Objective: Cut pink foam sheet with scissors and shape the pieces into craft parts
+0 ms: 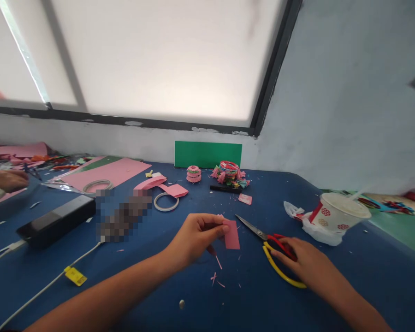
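My left hand [195,236] pinches a small rectangular piece of pink paper [232,236] between thumb and fingers, above the blue table. In my right hand [306,263] are scissors [257,232] with one red and one yellow handle. Their blades point up and left toward the paper, apart from it and seemingly closed together. Thin pink paper scraps [213,278] lie below my left hand. Beyond it are a folded pink paper strip [174,189] and a roll of tape [158,206].
A lidded paper cup [332,216] with a straw stands at right. Further back are a round pink paper ornament [193,174], a colourful paper ornament [229,171] and a black marker [224,188]. At left are a black box [58,219], a cable [34,296] and another person's hand [8,180].
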`<state>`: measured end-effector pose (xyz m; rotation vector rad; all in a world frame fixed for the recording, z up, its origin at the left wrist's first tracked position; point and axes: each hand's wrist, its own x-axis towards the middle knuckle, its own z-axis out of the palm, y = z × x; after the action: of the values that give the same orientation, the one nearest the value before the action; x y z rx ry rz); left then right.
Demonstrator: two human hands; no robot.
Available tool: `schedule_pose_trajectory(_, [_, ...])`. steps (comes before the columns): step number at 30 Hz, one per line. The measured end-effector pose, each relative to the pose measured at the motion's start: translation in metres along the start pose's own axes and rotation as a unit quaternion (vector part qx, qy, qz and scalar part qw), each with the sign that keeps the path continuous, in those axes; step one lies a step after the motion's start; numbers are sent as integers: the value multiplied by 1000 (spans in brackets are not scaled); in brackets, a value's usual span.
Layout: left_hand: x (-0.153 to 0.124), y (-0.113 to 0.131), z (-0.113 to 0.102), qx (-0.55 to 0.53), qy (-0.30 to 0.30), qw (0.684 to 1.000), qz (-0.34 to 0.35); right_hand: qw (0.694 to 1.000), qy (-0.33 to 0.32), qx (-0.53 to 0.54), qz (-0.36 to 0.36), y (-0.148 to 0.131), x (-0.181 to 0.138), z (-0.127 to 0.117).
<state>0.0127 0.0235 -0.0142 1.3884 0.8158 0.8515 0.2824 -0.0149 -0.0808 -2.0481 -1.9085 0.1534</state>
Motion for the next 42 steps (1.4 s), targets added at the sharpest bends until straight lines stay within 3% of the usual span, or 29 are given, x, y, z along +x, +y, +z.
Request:
schedule_pose_trajectory(2, [1, -3, 1, 3, 1, 1000, -1, 997, 20, 64, -34, -19, -6, -11])
schedule_pose_trajectory(4, [2, -5, 1, -2, 8, 1000, 8, 979, -54, 184, -75, -48, -11, -25])
schedule_pose_trajectory(7, [2, -5, 2, 3, 24, 999, 32, 920, -155, 336, -127, -90, -12, -40])
schedule_pose_trajectory(10, [2, -3, 0, 17, 50, 997, 56, 908, -125, 373, -141, -112, -2, -41])
schedule_pose_trajectory(16, [7, -5, -7, 44, 82, 993, 78, 889, -109, 424, -133, -111, 17, -25])
schedule_pose_trajectory(23, [7, -12, -2, 24, 32, 998, 38, 900, -54, 412, -130, -112, 14, -12])
schedule_pose_trajectory(31, [14, -17, -5, -33, 25, 998, -36, 847, -145, 506, -75, -97, 30, 0])
schedule_pose_trajectory(37, [23, -29, -14, 28, 11, 995, -93, 873, -188, 445, -72, -94, 33, 11])
schedule_pose_trajectory(42, [25, -34, -17, 62, -27, 993, -101, 886, -174, 407, -136, -95, 30, 11])
